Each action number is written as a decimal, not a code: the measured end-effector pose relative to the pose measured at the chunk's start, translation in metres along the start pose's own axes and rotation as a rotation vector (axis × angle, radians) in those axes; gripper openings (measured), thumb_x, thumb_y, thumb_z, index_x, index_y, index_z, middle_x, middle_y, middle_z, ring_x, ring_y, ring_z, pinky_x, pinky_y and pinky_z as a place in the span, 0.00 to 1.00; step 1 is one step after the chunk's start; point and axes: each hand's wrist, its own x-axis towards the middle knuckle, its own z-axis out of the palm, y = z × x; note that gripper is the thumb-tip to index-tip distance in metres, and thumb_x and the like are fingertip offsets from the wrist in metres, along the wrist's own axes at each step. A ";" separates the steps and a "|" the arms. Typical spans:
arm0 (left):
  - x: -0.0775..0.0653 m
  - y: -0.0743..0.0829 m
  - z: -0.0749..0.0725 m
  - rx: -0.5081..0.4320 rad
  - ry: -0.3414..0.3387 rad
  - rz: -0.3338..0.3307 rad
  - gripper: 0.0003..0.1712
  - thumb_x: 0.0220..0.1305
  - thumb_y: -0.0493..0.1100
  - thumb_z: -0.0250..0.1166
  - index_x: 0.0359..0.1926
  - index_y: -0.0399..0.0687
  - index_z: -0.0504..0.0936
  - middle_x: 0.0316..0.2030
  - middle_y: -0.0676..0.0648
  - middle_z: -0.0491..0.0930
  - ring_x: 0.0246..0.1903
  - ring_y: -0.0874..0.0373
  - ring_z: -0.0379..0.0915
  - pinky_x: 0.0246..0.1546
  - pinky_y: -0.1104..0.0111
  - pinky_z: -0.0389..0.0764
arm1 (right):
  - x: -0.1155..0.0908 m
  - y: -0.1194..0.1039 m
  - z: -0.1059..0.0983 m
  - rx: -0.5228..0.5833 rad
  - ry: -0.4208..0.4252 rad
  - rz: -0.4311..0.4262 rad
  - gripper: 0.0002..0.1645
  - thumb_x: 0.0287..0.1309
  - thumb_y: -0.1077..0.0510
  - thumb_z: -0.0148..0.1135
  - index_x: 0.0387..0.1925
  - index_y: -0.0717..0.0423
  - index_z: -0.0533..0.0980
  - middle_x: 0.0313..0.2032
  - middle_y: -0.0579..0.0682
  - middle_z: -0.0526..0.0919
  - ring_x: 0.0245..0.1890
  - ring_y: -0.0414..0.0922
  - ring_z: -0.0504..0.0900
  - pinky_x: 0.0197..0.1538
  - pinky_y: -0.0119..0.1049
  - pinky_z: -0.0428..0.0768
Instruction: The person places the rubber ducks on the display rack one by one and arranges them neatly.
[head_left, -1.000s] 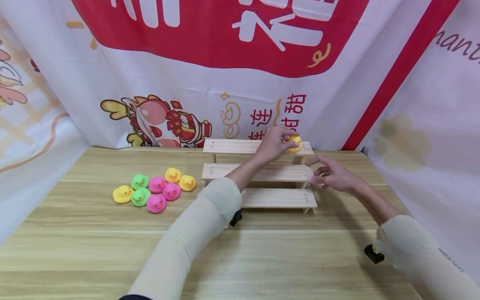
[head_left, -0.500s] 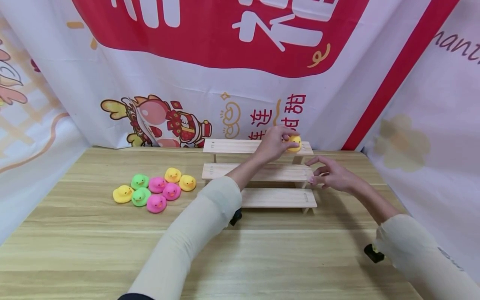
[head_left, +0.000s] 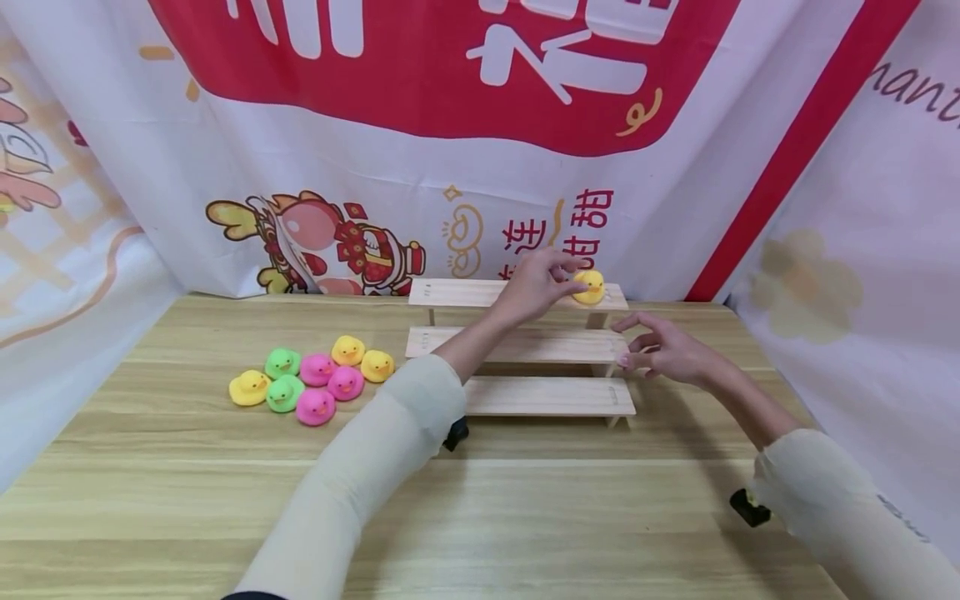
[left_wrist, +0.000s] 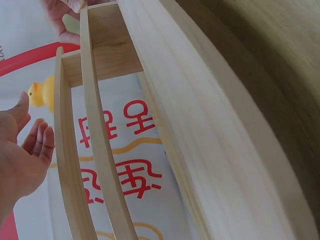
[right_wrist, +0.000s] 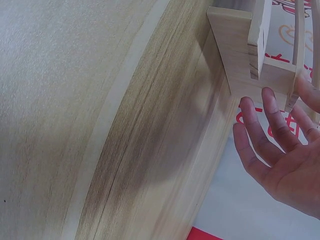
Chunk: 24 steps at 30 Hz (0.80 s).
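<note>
A yellow toy duck (head_left: 589, 287) sits on the top tier of a three-step wooden display shelf (head_left: 525, 346), near its right end. My left hand (head_left: 534, 287) is just left of the duck with its fingers parted. In the left wrist view a gap shows between those fingers and the duck (left_wrist: 44, 94). At the right end of the middle tier, my right hand (head_left: 663, 350) holds the board's end between thumb and index finger. The right wrist view shows the other fingers (right_wrist: 257, 132) loosely spread beside the shelf's side panel (right_wrist: 232, 45).
Several toy ducks lie grouped on the wooden table (head_left: 525, 525) left of the shelf: yellow (head_left: 249, 387), green (head_left: 285, 393) and pink (head_left: 316, 407). A printed white and red cloth (head_left: 420, 167) hangs behind the shelf and along both sides.
My left hand has let go of the yellow duck and drawn slightly left, leaving it on the top tier. The right hand stays at the middle tier's end.
</note>
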 end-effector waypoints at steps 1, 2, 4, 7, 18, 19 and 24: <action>-0.002 -0.001 -0.002 -0.005 -0.004 0.001 0.19 0.66 0.41 0.73 0.55 0.39 0.87 0.47 0.41 0.84 0.41 0.54 0.79 0.40 0.74 0.79 | 0.000 0.000 0.000 0.005 -0.001 0.004 0.31 0.67 0.64 0.66 0.67 0.65 0.65 0.40 0.63 0.85 0.43 0.53 0.84 0.42 0.54 0.86; -0.003 -0.001 -0.004 -0.007 -0.008 0.002 0.19 0.66 0.41 0.73 0.55 0.38 0.87 0.46 0.40 0.84 0.41 0.54 0.80 0.40 0.73 0.79 | 0.001 0.001 0.000 0.006 -0.001 0.004 0.31 0.67 0.64 0.66 0.67 0.65 0.64 0.40 0.64 0.85 0.43 0.54 0.84 0.42 0.55 0.86; -0.006 -0.003 -0.007 -0.005 -0.015 0.000 0.19 0.66 0.40 0.73 0.55 0.37 0.86 0.46 0.39 0.84 0.41 0.54 0.79 0.40 0.73 0.79 | 0.001 0.002 0.001 0.008 -0.003 0.011 0.32 0.67 0.65 0.66 0.67 0.66 0.64 0.41 0.64 0.85 0.44 0.55 0.84 0.42 0.55 0.86; -0.010 -0.005 -0.012 -0.008 -0.024 -0.012 0.19 0.66 0.41 0.73 0.54 0.37 0.86 0.48 0.39 0.85 0.40 0.55 0.79 0.40 0.73 0.79 | 0.002 0.002 0.001 0.008 -0.005 0.028 0.33 0.67 0.64 0.66 0.68 0.65 0.63 0.43 0.64 0.85 0.45 0.54 0.84 0.43 0.54 0.86; -0.030 -0.014 -0.038 0.010 -0.040 -0.028 0.18 0.65 0.40 0.74 0.54 0.37 0.86 0.48 0.39 0.86 0.41 0.54 0.80 0.43 0.71 0.82 | 0.000 -0.001 0.000 -0.016 0.006 0.011 0.33 0.67 0.63 0.67 0.67 0.65 0.64 0.41 0.60 0.84 0.44 0.52 0.83 0.42 0.53 0.86; -0.032 -0.015 -0.040 0.017 -0.041 -0.032 0.19 0.64 0.40 0.74 0.54 0.37 0.86 0.48 0.40 0.86 0.41 0.55 0.80 0.42 0.71 0.82 | 0.000 -0.001 0.001 -0.017 0.006 0.015 0.33 0.67 0.63 0.67 0.67 0.65 0.64 0.42 0.60 0.84 0.44 0.52 0.83 0.42 0.53 0.86; -0.045 -0.019 -0.053 0.032 -0.044 -0.055 0.20 0.64 0.42 0.75 0.55 0.38 0.86 0.49 0.40 0.84 0.42 0.54 0.79 0.43 0.68 0.82 | 0.001 0.000 0.001 -0.015 0.004 0.023 0.33 0.67 0.63 0.67 0.67 0.65 0.64 0.43 0.61 0.84 0.44 0.52 0.83 0.43 0.53 0.86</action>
